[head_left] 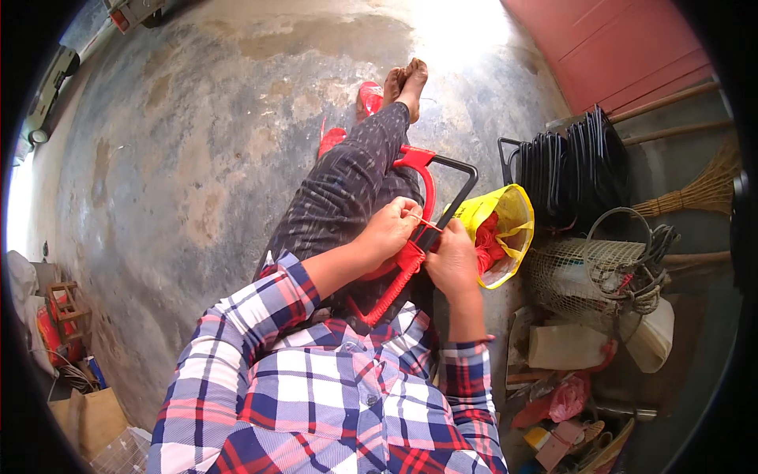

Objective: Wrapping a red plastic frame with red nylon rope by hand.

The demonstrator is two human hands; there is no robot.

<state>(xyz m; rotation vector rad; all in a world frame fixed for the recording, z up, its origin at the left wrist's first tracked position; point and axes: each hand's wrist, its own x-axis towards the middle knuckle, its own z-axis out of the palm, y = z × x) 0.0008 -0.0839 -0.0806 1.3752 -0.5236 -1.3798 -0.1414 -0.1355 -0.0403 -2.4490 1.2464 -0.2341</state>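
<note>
A black metal frame point(466, 188), partly wound with red cord, lies tilted across my lap and legs. Tight red coils point(392, 294) cover its near bar, and more red wrapping shows on its far corner and curved side. Closed in a pinch, my left hand point(390, 234) holds a red cord point(425, 222) at the frame's inner side. That strand stretches over the bare black bar to my right hand point(454, 261), whose fingers are closed by the bar and partly hidden. Right beside this hand stands a yellow bag point(517, 217) with loose red cord point(488, 245) inside.
Folded black frames point(560, 170) are stacked at the right, by a straw broom point(699, 186). Nearer lie a wire mesh basket point(580, 268) and a pink plastic bag point(568, 397). Red slippers point(369, 100) rest by my bare feet. A wooden stool point(67, 312) is far left.
</note>
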